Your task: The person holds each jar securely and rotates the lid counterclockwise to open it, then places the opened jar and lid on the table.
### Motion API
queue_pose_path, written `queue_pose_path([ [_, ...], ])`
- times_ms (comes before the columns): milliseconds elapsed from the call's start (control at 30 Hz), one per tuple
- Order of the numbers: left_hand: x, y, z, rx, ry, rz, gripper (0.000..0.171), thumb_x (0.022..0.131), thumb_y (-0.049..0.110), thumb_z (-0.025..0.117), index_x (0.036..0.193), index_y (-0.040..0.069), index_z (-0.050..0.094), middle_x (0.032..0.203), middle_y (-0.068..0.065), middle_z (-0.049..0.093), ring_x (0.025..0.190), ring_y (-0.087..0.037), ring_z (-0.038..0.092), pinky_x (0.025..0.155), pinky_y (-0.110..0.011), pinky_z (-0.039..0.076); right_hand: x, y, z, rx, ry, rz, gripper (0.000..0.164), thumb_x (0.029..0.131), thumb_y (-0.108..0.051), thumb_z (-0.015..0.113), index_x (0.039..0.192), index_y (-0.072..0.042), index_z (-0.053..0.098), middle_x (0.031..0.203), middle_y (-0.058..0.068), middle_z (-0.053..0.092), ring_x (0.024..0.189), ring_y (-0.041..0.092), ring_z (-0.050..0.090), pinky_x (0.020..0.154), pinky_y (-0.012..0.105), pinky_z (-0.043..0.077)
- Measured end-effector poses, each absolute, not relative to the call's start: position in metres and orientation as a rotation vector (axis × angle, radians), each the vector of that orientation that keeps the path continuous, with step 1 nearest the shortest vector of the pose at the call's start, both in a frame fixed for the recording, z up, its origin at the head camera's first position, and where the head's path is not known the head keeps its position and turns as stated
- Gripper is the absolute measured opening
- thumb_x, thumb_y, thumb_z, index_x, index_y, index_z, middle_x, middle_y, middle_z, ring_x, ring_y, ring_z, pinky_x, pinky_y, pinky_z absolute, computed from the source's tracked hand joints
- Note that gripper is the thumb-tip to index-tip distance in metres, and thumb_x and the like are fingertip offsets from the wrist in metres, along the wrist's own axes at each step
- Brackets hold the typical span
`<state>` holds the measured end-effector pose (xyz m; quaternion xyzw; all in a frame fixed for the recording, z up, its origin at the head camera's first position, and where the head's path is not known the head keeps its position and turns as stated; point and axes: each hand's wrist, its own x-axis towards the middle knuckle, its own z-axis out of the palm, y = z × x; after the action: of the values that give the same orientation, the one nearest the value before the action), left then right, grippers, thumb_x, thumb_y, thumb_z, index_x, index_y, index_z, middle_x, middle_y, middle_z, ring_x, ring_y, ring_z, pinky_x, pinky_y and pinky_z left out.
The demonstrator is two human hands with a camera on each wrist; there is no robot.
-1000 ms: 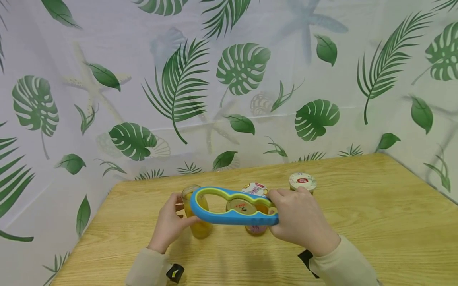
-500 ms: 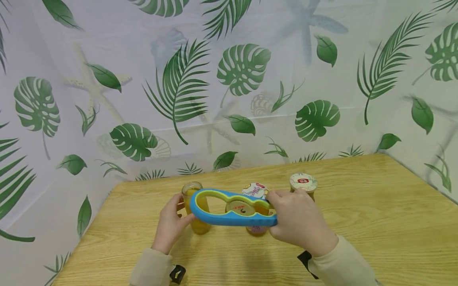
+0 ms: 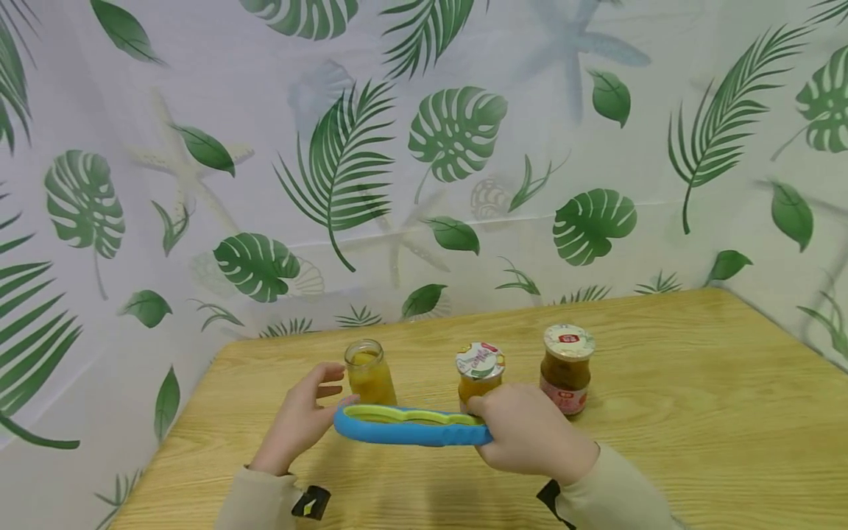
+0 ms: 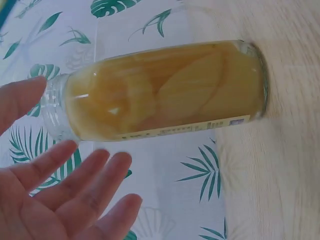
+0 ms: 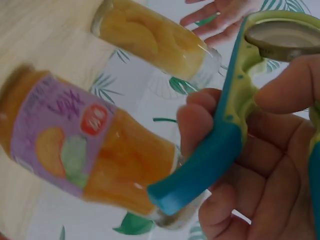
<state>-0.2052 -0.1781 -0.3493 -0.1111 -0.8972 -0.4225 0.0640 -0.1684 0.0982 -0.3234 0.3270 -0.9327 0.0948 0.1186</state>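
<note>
Lower and turned nearly edge-on since half a second ago, the blue opener (image 3: 411, 434) no longer crosses the capped jars' lids; a metal lid (image 5: 282, 41) sits in its loop; the right hand (image 3: 530, 434), at three o'clock, curls its fingers round the handle; at nine o'clock the left hand (image 3: 301, 416) has its fingers spread beside the lidless jar (image 3: 371, 375), thumb contact impossible to tell; that jar stands upright at eleven o'clock, its base behind the opener; the orange jar (image 3: 480, 372), at two, is partly blocked by the right hand; beyond it, past two, stands a darker jar (image 3: 566, 375).
</note>
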Motion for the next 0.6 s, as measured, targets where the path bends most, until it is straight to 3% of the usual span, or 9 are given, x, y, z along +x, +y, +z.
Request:
queue_pose_path([
  [133,-0.196,-0.183,-0.348,-0.406,-2.778,-1.262,0.034,0.084,0.022,0.062,0.113,0.006,0.053,0.112,-0.011,0.055,0.098,-0.027,0.055,0.08,-0.046,0.044,-0.174,0.086,-0.335,1.032,-2.846,0.321,0.009,0.066,-0.012,0.061,0.063,-0.016,0.055,0.05,-0.009,0.036,0.045,0.006,0.03,0.04,0.022,0.027],
  [333,-0.189,-0.196,-0.349,-0.474,-2.757,-1.269,0.023,0.088,0.016,0.056,0.108,0.005,0.055,0.106,-0.009,0.057,0.094,-0.025,0.056,0.078,-0.041,0.046,-0.182,0.067,-0.353,1.134,-2.964,0.383,0.013,0.067,-0.008,0.06,0.059,-0.016,0.053,0.05,-0.008,0.03,0.044,0.006,0.027,0.042,0.02,0.025],
  [600,-0.19,-0.203,-0.345,-0.446,-2.745,-1.244,0.026,0.086,0.022,0.059,0.108,0.008,0.056,0.105,-0.007,0.058,0.092,-0.022,0.057,0.079,-0.038,0.046,-0.19,0.045,-0.364,1.161,-3.039,0.421,0.017,0.068,-0.006,0.057,0.056,-0.015,0.048,0.051,-0.007,0.031,0.045,0.007,0.028,0.043,0.021,0.025],
])
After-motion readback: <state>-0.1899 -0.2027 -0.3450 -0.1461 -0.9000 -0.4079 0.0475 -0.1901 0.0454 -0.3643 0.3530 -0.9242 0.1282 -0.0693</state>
